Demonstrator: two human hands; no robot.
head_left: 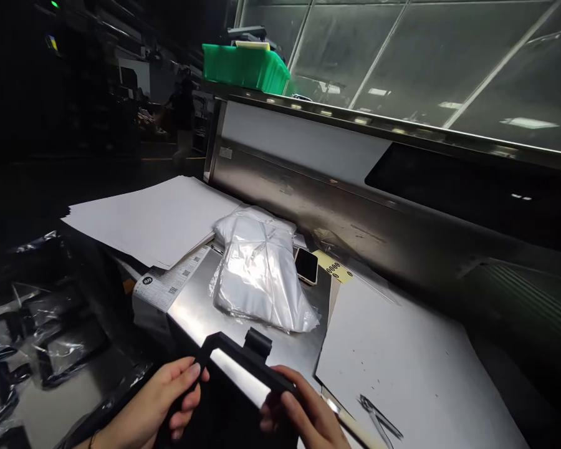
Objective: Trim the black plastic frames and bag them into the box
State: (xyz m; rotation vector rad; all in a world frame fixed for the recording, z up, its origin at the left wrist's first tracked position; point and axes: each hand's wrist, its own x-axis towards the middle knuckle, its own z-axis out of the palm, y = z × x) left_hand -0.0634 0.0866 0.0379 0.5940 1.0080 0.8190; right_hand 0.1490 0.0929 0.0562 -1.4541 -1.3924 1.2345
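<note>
A black plastic frame with a raised tab on its upper edge is held in front of me, low in the view. My left hand closes around its left side, thumb on top. On the right side my right hand grips it, its fingers partly hidden and dark. A bright reflection runs across the inner part, and the lower portion falls into shadow. Beyond it lies a tied bundle of clear plastic bags on the metal bench. Cutting nippers lie near my right hand.
White sheets are stacked at left, and a white sheet lies at right. Beside the bags are a phone and a yellow label sheet. A green bin sits on the ledge. Plastic-wrapped black parts are at lower left.
</note>
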